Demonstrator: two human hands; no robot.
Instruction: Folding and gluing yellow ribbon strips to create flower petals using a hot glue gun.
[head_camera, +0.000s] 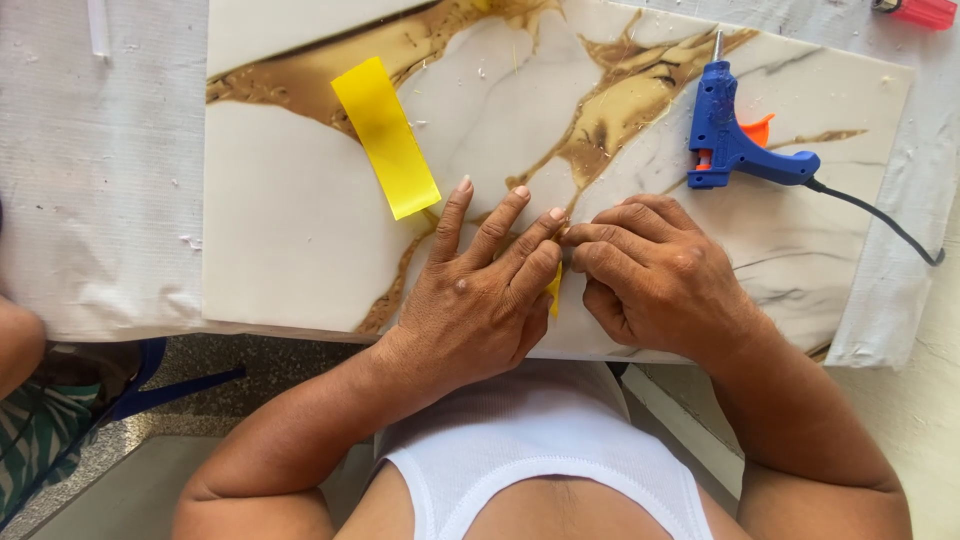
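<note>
A white cloth (100, 200) covered the counter, and on it lay a slab of white tile veined in gold and brown (290, 240), which served as my working surface. My left hand (480, 290) rested on the near edge of that tile with the fingers stretched out flat and fanned, the fingertips reaching toward the middle of the slab. My right hand (650, 275) lay just beside it, fingers curled inward and pinched together where they met the tips of the left. Between the two hands a small yellow piece (554, 290) showed only as a narrow sliver, pressed under the left fingers and nipped by the right; most of it was hidden, so I could not tell its full shape. A longer strip of yellow ribbon (385, 135) lay loose on the tile up and to the left of my left hand, slanted, its lower end near my index finger but apart from it. A blue glue gun with an orange trigger (735, 145) lay on its side at the far right of the tile, nozzle pointing away from me, its black cord (880, 220) trailing off across the cloth. A red object (915, 12) sat at the top right corner, cut off by the edge.
</note>
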